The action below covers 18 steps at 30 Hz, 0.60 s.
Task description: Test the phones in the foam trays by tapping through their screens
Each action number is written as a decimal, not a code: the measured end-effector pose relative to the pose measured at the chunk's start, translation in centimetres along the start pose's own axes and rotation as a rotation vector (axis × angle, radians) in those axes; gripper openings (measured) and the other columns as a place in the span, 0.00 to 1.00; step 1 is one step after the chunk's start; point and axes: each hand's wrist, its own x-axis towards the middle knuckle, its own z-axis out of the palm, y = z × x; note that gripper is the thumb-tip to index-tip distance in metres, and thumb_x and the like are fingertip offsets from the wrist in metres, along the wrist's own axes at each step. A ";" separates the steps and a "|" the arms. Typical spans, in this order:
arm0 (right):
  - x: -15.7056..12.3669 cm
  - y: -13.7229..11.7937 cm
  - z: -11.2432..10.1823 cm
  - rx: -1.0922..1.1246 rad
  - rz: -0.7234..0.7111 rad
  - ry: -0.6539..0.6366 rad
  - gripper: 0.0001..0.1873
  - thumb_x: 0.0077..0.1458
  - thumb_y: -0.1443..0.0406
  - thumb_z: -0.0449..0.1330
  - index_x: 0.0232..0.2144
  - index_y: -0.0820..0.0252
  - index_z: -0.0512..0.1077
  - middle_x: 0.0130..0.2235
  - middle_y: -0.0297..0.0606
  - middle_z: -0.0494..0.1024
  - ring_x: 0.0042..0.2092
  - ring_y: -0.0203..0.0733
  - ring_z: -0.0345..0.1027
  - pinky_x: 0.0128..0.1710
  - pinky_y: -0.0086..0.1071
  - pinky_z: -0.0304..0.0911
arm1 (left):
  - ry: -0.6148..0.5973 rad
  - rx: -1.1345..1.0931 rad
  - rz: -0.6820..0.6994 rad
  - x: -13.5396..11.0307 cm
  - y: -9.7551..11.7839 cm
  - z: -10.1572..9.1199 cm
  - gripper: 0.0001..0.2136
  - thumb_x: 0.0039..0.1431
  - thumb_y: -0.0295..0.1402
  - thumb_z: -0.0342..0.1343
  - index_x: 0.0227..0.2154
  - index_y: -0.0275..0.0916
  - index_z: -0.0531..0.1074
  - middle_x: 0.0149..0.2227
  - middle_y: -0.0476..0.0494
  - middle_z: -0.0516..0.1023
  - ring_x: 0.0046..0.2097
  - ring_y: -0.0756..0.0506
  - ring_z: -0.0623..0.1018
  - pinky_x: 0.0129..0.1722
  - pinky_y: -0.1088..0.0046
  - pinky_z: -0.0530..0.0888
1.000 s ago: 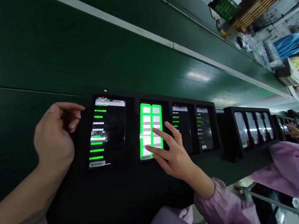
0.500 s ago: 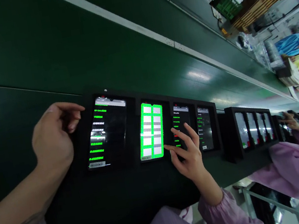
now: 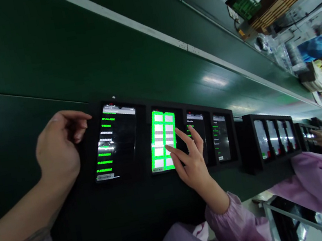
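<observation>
A black tray point(image 3: 142, 117) holds several smartphones in separate slots, screens up. My right hand point(image 3: 191, 163) is over the second phone point(image 3: 157, 144), whose screen shows white blocks in a green grid. Its index fingertip is at the middle of that screen; the other fingers are spread and hold nothing. At the tray's left end, my left hand point(image 3: 56, 147) has its index finger stretched to the frame and the others loosely bent, with nothing visible in it. Beside it lies the first phone point(image 3: 117, 140), showing a list in green and white text. My right hand partly covers the third phone point(image 3: 195, 120).
Farther right stands another black tray point(image 3: 253, 141) of phones with pale screens. Beyond it, a co-worker's hand point(image 3: 321, 138) reaches over more trays. A pale metal strip point(image 3: 132, 30) runs along the green bench. Back right are a green crate point(image 3: 242, 0) and stacked cartons.
My right hand has moved left, from beside the second and third phones onto the second phone's screen. My left hand stays at the tray's left end. The co-worker's hand has shifted slightly.
</observation>
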 end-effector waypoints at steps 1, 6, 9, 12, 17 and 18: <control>0.3 -0.4 0.2 0.003 -0.019 -0.015 0.15 0.68 0.69 0.58 0.50 0.54 0.81 0.66 0.44 0.72 0.75 0.60 0.49 0.67 0.60 0.64 | -0.006 0.005 0.019 0.2 -0.4 -0.2 0.19 0.59 0.14 0.38 0.27 0.35 0.72 0.25 0.49 0.68 0.25 0.55 0.64 0.23 0.85 0.60; 1.6 -1.9 0.9 0.021 -0.087 -0.075 0.15 0.69 0.68 0.57 0.52 0.56 0.80 0.67 0.43 0.71 0.76 0.60 0.44 0.69 0.57 0.64 | -0.016 -0.036 0.094 0.9 -2.0 -0.9 0.10 0.66 0.32 0.46 0.40 0.38 0.72 0.30 0.45 0.74 0.34 0.49 0.76 0.28 0.80 0.73; 1.7 -1.8 1.0 0.028 -0.066 -0.055 0.15 0.69 0.68 0.56 0.51 0.55 0.80 0.67 0.43 0.70 0.76 0.59 0.44 0.68 0.58 0.64 | -0.016 -0.040 0.102 1.2 -2.2 -0.8 0.11 0.66 0.34 0.45 0.42 0.38 0.72 0.31 0.44 0.75 0.36 0.48 0.77 0.30 0.79 0.75; 1.4 -0.9 1.0 0.025 -0.013 0.006 0.16 0.69 0.69 0.55 0.51 0.54 0.81 0.66 0.44 0.71 0.76 0.59 0.46 0.68 0.60 0.64 | -0.013 -0.031 0.097 1.1 -1.9 -0.6 0.12 0.67 0.32 0.44 0.40 0.37 0.73 0.30 0.45 0.74 0.34 0.49 0.75 0.29 0.80 0.73; 1.0 0.7 0.6 0.008 0.100 0.128 0.16 0.69 0.70 0.55 0.44 0.54 0.83 0.62 0.44 0.75 0.73 0.58 0.53 0.64 0.59 0.68 | -0.006 0.014 0.033 0.3 -0.2 0.0 0.22 0.65 0.18 0.35 0.24 0.35 0.71 0.24 0.48 0.67 0.24 0.54 0.63 0.22 0.84 0.59; 0.9 0.9 0.6 0.000 0.111 0.142 0.15 0.69 0.69 0.55 0.42 0.55 0.83 0.61 0.43 0.76 0.72 0.59 0.54 0.64 0.60 0.67 | -0.002 0.020 0.013 0.1 0.2 0.1 0.23 0.63 0.15 0.33 0.22 0.35 0.69 0.23 0.49 0.65 0.23 0.55 0.61 0.21 0.85 0.57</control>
